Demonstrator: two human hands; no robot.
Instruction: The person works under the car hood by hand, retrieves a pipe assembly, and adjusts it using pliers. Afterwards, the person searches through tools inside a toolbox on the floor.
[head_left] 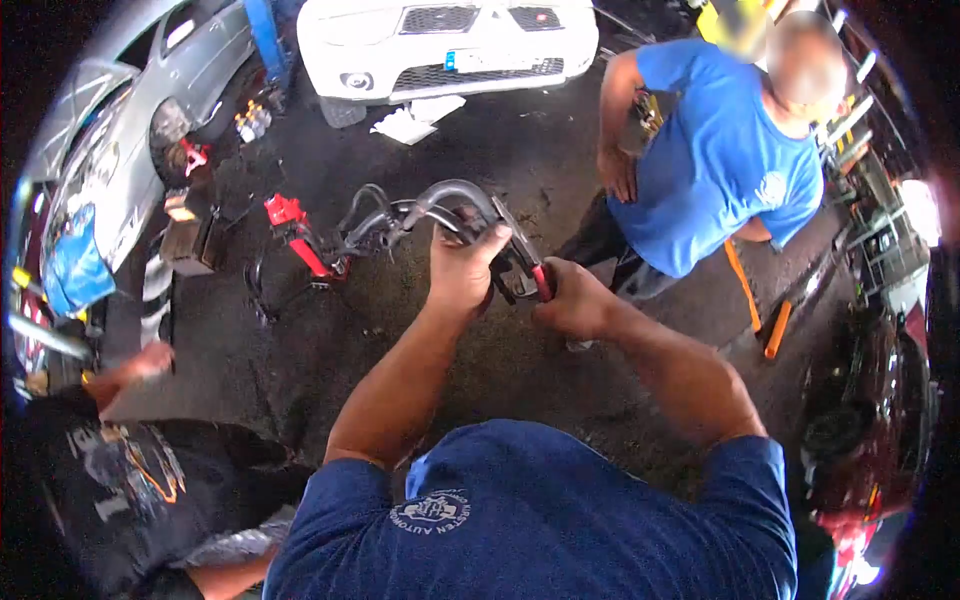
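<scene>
Near the middle of the head view, my left hand (466,265) is closed around a bundle of dark curved hoses and metal pipes (455,195), with the thumb across the top. To its right, my right hand (578,300) is wrapped round the red handle (543,283) of a tool. The tool's long metal part slants up and left from that fist, beside the hoses. Its tip lies near the upper bend of the hose. Exactly where tool and hoses touch is hard to make out.
A person in a blue shirt (710,150) stands at the right, another in a black shirt (150,490) at the lower left. A red jack (300,235) stands on the floor. Beyond are a white car (450,50), a silver car (110,170) and an orange bar (777,330).
</scene>
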